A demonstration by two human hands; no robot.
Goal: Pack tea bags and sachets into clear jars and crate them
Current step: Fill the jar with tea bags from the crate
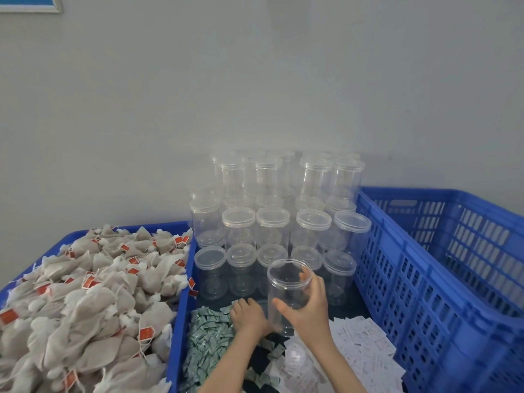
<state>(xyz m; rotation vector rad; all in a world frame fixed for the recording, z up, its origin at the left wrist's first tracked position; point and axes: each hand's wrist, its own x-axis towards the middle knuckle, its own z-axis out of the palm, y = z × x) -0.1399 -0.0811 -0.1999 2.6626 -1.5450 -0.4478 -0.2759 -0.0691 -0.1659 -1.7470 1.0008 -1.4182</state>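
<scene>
The person's right hand (307, 303) grips an open, lidless clear plastic jar (286, 290), upright, with the thumb across its near side and the fingers (305, 275) curled round the far side near the rim. The jar is held just above the middle compartment, in front of the stacked jars. The left hand (248, 314) lies palm down on the heap of small green-and-white sachets (204, 338), its fingers bent into the pile; whether they have pinched a sachet I cannot tell.

Behind the hands, lidded clear plastic jars (272, 222) stand in rows and are stacked up against the grey wall (255, 80). To the left, a shallow blue plastic tray (180, 307) is heaped with beige mesh tea bags (85, 293) on white strings; each carries a small red paper tag (146, 333), with pale print too small to read. At the near right of the middle compartment lies a spread of white paper slips (365, 347) with fine print, also illegible. On the far right stands a tall blue perforated plastic crate (425, 279), touching the jar stack. The corner of a blue framed panel (31, 2) shows at the upper left on the wall.
</scene>
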